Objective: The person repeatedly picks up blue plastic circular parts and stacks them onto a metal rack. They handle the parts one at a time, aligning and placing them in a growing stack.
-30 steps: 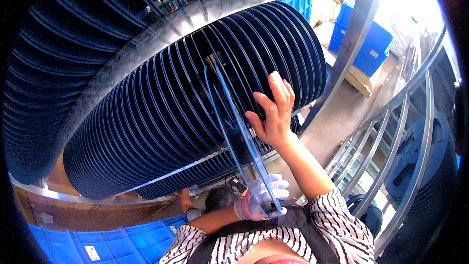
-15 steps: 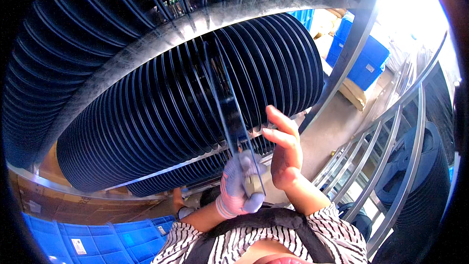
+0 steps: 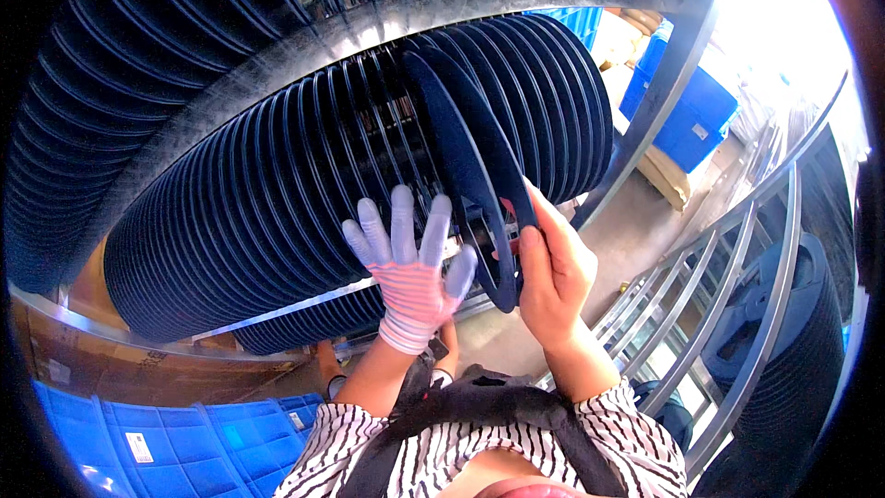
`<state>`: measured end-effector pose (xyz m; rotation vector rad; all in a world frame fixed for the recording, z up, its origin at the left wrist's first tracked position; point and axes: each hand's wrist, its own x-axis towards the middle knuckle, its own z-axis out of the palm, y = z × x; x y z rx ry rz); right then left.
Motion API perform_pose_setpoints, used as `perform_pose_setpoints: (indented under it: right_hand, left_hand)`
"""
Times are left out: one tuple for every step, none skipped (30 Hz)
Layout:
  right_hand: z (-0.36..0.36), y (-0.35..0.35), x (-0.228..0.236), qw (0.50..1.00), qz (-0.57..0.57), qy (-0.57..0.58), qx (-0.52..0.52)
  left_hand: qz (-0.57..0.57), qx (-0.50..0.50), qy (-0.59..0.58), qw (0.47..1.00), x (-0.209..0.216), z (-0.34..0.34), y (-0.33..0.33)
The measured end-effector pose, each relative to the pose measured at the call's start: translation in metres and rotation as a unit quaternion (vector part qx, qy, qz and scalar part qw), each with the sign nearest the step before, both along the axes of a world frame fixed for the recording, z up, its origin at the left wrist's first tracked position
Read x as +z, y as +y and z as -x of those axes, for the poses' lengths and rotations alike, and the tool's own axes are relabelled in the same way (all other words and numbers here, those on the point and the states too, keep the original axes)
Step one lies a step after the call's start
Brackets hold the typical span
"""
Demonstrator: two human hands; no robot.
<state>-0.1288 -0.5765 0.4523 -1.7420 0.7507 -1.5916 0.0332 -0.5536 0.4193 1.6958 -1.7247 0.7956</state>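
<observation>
A large black reel with two thin round flanges stands tilted, partly pulled out of a long row of similar black reels. My bare right hand pinches the near right edge of this reel between thumb and fingers. Wearing a pale glove with pink stripes, my left hand spreads its fingers in front of the row, just left of the reel, holding nothing. A gap in the row shows left of the tilted reel.
A curved-looking metal shelf edge runs above the row, with more black reels over it. Blue bins stand at lower left, and a blue crate at upper right. A metal rail frame rises on the right beside stacked dark reels. Another person's hands show below the row.
My left hand has let go of the reel and moved left, fingers spreading. My right hand has closed on the reel's near edge, and the reel has tilted and turned rightward.
</observation>
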Motion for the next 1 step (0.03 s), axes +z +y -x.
perform_pose_setpoints:
  right_hand:
    - [-0.0047, -0.0026, 0.0015, 1.000, 0.026, 0.002, 0.002]
  left_hand:
    - [-0.027, 0.054, -0.012, 0.998, -0.0093, -0.0039, -0.0078]
